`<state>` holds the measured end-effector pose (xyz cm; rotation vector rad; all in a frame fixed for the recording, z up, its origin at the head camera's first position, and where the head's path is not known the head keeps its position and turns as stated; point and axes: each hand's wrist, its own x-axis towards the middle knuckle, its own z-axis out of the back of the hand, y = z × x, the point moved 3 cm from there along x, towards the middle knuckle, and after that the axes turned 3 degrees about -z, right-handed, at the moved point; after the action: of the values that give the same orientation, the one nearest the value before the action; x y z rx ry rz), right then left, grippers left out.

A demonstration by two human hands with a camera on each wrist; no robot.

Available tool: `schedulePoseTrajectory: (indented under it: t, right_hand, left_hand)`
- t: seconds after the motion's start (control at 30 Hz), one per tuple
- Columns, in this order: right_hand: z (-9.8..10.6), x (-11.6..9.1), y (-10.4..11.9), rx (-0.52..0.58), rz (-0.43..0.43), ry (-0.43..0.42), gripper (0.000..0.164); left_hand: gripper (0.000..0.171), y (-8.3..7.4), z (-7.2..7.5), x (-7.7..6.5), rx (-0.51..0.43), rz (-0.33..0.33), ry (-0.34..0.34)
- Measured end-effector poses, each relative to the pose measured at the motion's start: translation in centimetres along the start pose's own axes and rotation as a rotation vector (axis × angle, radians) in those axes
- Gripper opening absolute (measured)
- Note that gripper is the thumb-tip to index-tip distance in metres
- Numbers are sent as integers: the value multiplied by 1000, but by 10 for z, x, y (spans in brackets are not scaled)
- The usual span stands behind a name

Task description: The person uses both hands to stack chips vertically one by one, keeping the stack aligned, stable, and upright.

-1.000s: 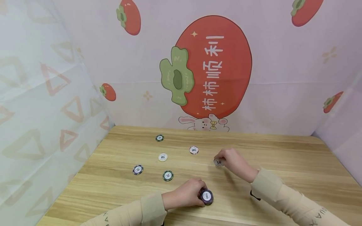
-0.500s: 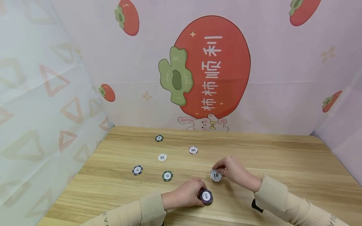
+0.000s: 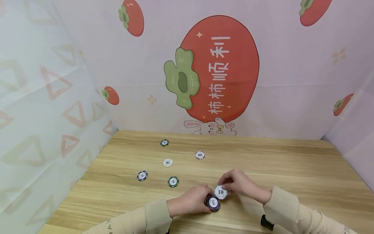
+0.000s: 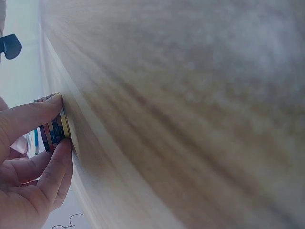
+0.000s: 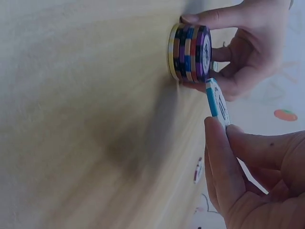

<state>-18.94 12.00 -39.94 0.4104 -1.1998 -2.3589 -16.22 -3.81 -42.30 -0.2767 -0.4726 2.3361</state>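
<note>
A stack of poker chips (image 5: pixel 188 53), topped by a dark purple 500 chip (image 3: pixel 214 203), stands on the wooden table. My left hand (image 3: pixel 191 200) grips the stack from its left side, thumb and fingers around the edge, as the left wrist view also shows. My right hand (image 3: pixel 241 185) pinches a white poker chip (image 3: pixel 220 192) marked 10, with a light blue edge, between thumb and fingers. That chip is held up at the far right side of the stack, its edge close to the top chip; whether they touch I cannot tell.
Loose chips lie flat on the table (image 3: pixel 292 169): a green-edged 20 (image 3: pixel 173 182), a blue-edged 10 (image 3: pixel 142 175), a white 50 (image 3: pixel 168 162), a red-and-white 500 (image 3: pixel 200 155) and a dark green one (image 3: pixel 165 143). A printed cloth wall (image 3: pixel 140 113) rises behind the table.
My right hand has brought the white 10 chip toward me and slightly left, up to the stack. The left hand keeps its grip on the stack in the same place.
</note>
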Motion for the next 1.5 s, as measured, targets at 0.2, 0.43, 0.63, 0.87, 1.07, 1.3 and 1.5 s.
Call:
schedulePoseTrajectory:
  t: [0.2, 0.43, 0.63, 0.87, 1.07, 1.3, 1.5]
  right_hand:
    - [-8, -3, -4, 44, -55, 19, 7]
    - [-15, -5, -6, 140, -122, 41, 8]
    - [-20, -8, -4, 163, -116, 53, 7]
    - [-28, -9, -2, 229, -110, 64, 7]
    - [-31, -9, -4, 269, -133, 62, 8]
    - [-35, -9, -7, 307, -143, 61, 11]
    - [-33, -10, -8, 222, -91, 49, 14]
  left_hand:
    - [38, 1, 0, 1, 1, -3, 3]
    - [36, 2, -1, 1, 7, -16, -1]
    - [36, 1, -1, 0, 21, -9, 2]
    - [36, 0, 0, 1, 33, -15, 2]
    - [35, 0, 0, 1, 19, -16, -3]
    - [36, 1, -1, 1, 23, -18, -4]
    - [37, 1, -1, 1, 19, -11, -1]
